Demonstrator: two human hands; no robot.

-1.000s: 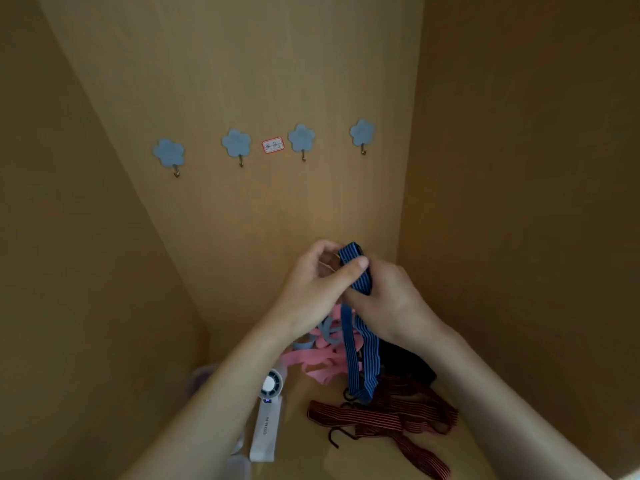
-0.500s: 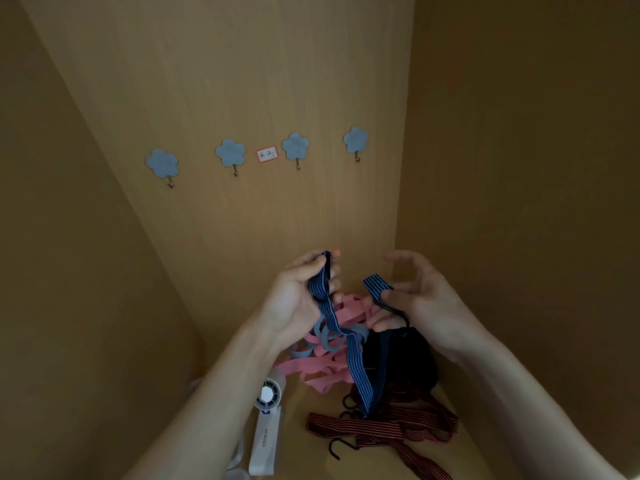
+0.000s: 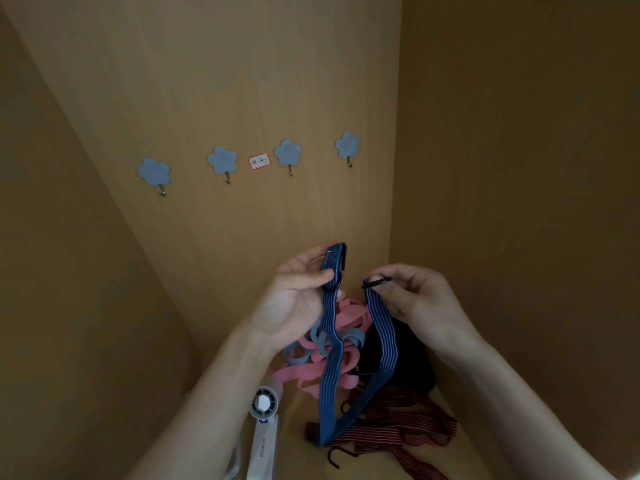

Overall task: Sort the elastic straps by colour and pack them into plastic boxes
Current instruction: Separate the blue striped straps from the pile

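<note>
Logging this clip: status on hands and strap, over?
Left hand pinches one end of the blue strap, right hand the other end. It hangs looped. Red straps and pink straps heaped beneath; no box in view.

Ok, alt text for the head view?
The left hand and right hand each pinch an end of a blue striped elastic strap, which hangs in a loop over pink straps, grey straps and dark red striped straps on a wooden shelf.

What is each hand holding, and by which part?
Both hold one blue striped elastic strap: the left hand pinches it below one folded end, the right hand pinches the black hook at the other end.
</note>
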